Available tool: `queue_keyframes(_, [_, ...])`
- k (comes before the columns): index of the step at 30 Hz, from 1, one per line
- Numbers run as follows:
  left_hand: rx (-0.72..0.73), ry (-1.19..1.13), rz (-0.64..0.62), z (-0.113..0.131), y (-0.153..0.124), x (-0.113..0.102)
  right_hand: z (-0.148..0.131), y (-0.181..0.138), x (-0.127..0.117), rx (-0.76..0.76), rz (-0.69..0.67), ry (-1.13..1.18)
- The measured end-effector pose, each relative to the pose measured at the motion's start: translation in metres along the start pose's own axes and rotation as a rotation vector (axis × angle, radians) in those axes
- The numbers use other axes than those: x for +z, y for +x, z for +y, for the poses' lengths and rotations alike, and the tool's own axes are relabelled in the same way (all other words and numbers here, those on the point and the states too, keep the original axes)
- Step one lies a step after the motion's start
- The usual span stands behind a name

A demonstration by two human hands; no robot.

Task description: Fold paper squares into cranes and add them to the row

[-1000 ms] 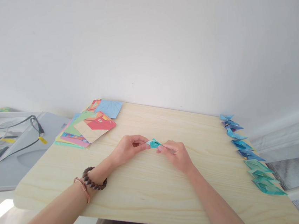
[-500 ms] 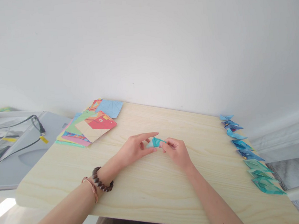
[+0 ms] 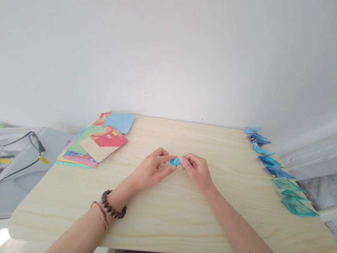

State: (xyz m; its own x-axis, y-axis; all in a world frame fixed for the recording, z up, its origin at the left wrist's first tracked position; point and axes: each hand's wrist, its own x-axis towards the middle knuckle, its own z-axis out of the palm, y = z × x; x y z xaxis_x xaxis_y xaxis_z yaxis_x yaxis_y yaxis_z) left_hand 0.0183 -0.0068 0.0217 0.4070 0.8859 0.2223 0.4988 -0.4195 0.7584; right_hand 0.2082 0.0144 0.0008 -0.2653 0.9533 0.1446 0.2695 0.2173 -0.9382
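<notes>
A small folded teal paper piece [image 3: 175, 161] lies between my two hands near the middle of a light wooden table [image 3: 171, 217]. My left hand [image 3: 149, 171], with bead bracelets on its wrist, pinches the piece's left end with thumb and forefinger. My right hand [image 3: 196, 171] has its fingers curled and pressed on the piece's right end. Most of the piece is hidden by my fingertips.
A stack of coloured patterned paper squares [image 3: 94, 143] lies at the table's back left. A row of several folded blue and teal paper pieces [image 3: 277, 171] runs along the right edge. A grey unit with black cables [image 3: 14, 165] stands to the left. A white wall rises behind.
My hands have drawn closer together over the teal piece, so less of it shows. My left fingers opened briefly, then closed on it again.
</notes>
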Motion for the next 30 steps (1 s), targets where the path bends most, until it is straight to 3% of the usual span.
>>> queue_keyframes(30, [0.039, 0.104, -0.02, -0.0023, -0.0008, 0.0012, -0.0027, 0.0005, 0.0009, -0.038, -0.124, 0.014])
